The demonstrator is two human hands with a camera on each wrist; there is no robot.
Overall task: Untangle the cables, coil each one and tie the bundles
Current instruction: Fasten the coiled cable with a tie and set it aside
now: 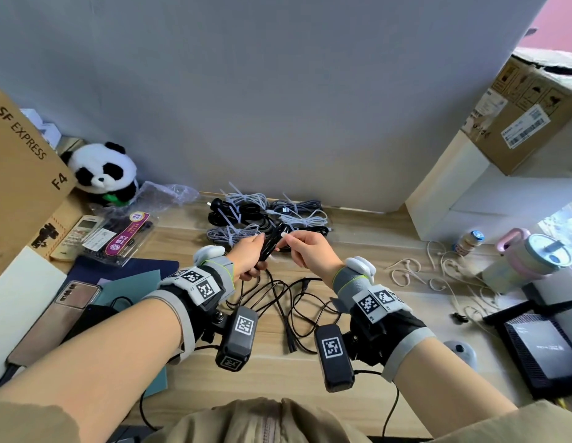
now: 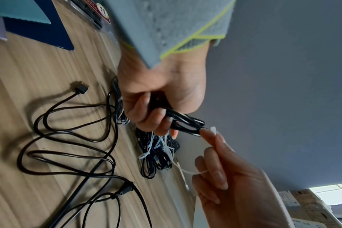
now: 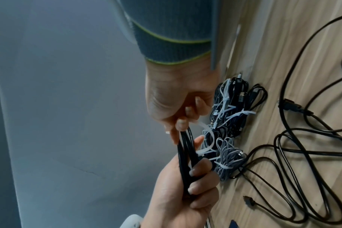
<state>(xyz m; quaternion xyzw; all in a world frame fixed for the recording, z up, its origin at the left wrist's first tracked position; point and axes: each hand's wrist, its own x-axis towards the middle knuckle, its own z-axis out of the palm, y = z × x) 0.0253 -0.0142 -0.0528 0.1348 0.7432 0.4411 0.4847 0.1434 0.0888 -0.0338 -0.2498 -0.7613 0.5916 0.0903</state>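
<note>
My left hand (image 1: pixel 248 255) grips a coiled black cable bundle (image 1: pixel 273 241) above the wooden desk (image 1: pixel 367 238); the same bundle (image 2: pixel 185 121) shows in the left wrist view, held in a fist. My right hand (image 1: pixel 305 247) pinches a white zip tie (image 2: pixel 213 130) at the bundle's far end, and its strap (image 3: pixel 207 135) loops beside the black coil (image 3: pixel 182 154). Several tied bundles (image 1: pixel 265 215) of black and grey cables lie by the wall. Loose black cables (image 1: pixel 291 302) sprawl on the desk under my wrists.
On the left are a cardboard box (image 1: pixel 19 174), a toy panda (image 1: pixel 102 171), a remote, a packet and a phone (image 1: pixel 54 321). To the right lie beige cords (image 1: pixel 438 273), a small bottle, a lidded cup (image 1: pixel 527 260), a black router (image 1: pixel 540 343) and a white shelf with a box.
</note>
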